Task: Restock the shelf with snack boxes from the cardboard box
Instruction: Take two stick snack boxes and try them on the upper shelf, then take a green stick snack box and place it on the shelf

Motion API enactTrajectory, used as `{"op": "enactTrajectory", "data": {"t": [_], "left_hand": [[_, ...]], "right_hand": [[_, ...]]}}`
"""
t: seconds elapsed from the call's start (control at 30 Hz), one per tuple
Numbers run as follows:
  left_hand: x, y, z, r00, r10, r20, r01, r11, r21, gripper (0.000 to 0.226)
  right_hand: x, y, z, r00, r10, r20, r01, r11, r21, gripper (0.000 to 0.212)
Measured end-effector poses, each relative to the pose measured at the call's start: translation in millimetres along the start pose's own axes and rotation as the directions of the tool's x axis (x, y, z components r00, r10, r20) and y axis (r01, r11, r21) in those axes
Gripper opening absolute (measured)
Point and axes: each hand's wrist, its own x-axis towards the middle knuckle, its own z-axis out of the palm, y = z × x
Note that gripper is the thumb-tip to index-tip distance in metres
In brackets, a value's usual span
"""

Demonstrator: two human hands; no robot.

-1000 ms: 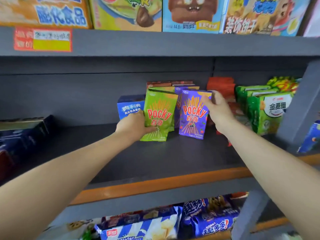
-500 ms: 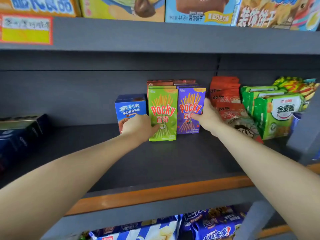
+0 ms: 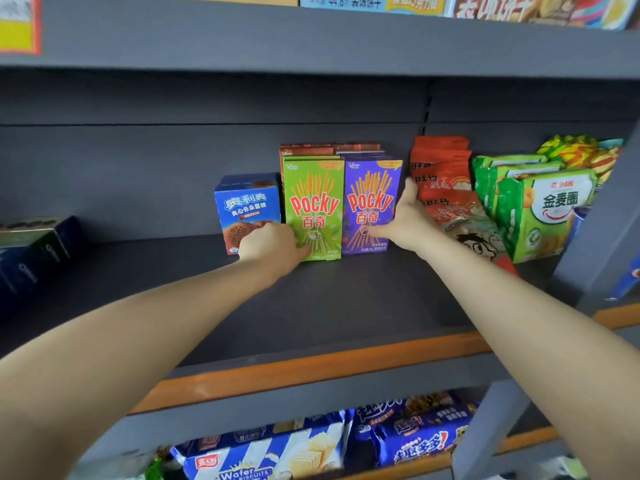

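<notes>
**Mia:** Left hand [image 3: 273, 244] sits low on the green Pocky box [image 3: 314, 209], with its fingers bent round the bottom left corner. Right hand [image 3: 403, 221] is spread wide, thumb lying on the front of the purple Pocky box [image 3: 372, 206] and fingers reaching up its right side.

**Ben:** Where are the boxes?

**Mia:** Both stand up straight at the back of the shelf [image 3: 311, 306], side by side and touching. More Pocky boxes stand right behind them.

**Ben:** How should the person finish?

**Mia:** Probably push both boxes back gently until they sit flat against the ones behind. Then let go slowly so they don't tip forward.

**Ben:** What is close to the hands?

**Mia:** A blue cookie box [image 3: 247, 211] is just behind the left hand. Red snack bags [image 3: 440, 174] lean just past the right hand's fingers. The cardboard box can't be seen.
</notes>
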Motion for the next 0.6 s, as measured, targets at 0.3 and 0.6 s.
{"op": "enactTrajectory", "data": {"t": [0.3, 0.6], "left_hand": [[-62.2, 32.8, -44.4, 0.987, 0.159, 0.032, -0.162, 0.979, 0.127, 0.035], [-239.5, 44.2, -31.2, 0.768, 0.49, -0.411, -0.549, 0.836, -0.028, 0.026]], "right_hand": [[-84.1, 3.3, -50.4, 0.956, -0.293, 0.034, 0.293, 0.929, -0.225, 0.065], [-226.6, 46.7, -61.1, 0.668, -0.601, 0.438, 0.622, 0.775, 0.114, 0.021]]}}
